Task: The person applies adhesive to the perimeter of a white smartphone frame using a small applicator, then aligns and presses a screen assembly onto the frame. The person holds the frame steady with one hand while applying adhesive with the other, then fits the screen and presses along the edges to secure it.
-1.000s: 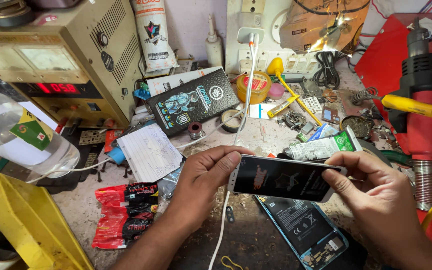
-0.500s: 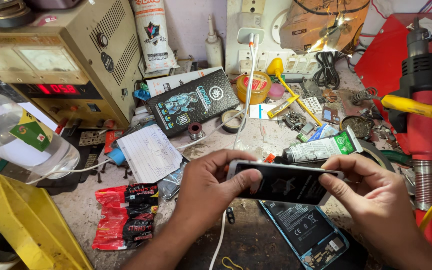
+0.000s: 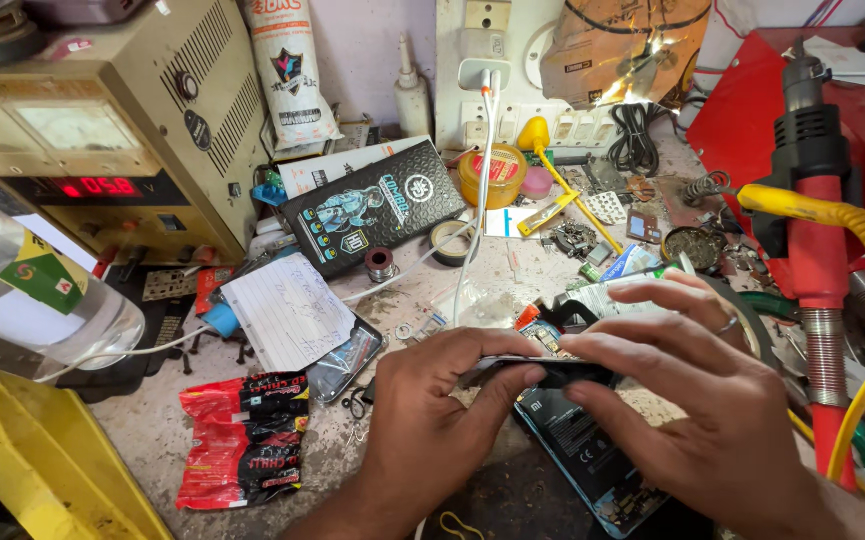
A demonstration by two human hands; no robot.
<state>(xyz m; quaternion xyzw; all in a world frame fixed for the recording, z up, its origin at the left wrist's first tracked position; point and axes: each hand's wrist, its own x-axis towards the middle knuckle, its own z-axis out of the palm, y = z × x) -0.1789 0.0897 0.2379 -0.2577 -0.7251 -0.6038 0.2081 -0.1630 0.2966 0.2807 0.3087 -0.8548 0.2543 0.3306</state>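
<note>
Tilted edge-on since a second ago, the dark phone (image 3: 543, 368) is lying flat between both hands above the bench (image 3: 153, 440). Left hand (image 3: 433, 415) is pinching its near end; right hand (image 3: 693, 400) is clamping over its top, fingers (image 3: 653, 300) spread, likely pressing it closed. An opened phone back (image 3: 583, 450) is lying beneath.

Dark slim phone (image 3: 543, 368), edge-on, above the workbench
</note>
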